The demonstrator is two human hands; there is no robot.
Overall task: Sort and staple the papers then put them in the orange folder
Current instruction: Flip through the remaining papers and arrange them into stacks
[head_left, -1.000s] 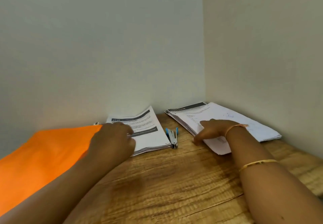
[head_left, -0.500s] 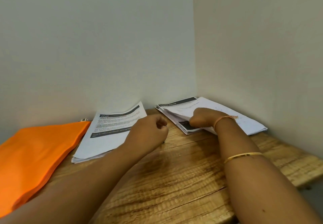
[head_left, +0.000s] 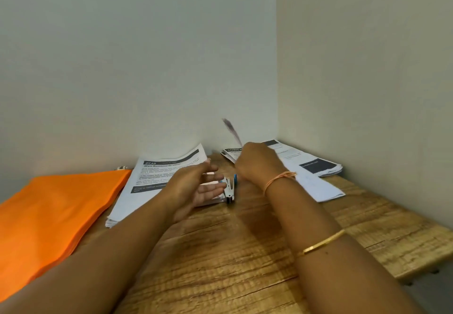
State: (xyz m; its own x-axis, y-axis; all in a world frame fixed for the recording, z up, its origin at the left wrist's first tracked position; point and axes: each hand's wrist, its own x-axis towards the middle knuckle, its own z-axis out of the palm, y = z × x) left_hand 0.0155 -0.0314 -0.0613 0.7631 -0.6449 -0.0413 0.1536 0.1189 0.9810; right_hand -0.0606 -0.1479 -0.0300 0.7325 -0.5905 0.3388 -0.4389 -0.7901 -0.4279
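Head cam here: my left hand (head_left: 196, 187) is open, fingers spread, hovering over the right edge of the left paper stack (head_left: 157, 183), right next to the stapler (head_left: 229, 189) on the wooden table (head_left: 232, 252). My right hand (head_left: 257, 164) is curled, pinching a blurry sheet (head_left: 231, 129) that sticks up over the right stack (head_left: 315, 166). The orange folder (head_left: 56, 210) lies flat at far left, just beside the left stack.

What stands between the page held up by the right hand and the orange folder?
The blurred page held by the right hand is above the right stack. Between it and the orange folder are the stapler, the open left hand and the left paper stack.
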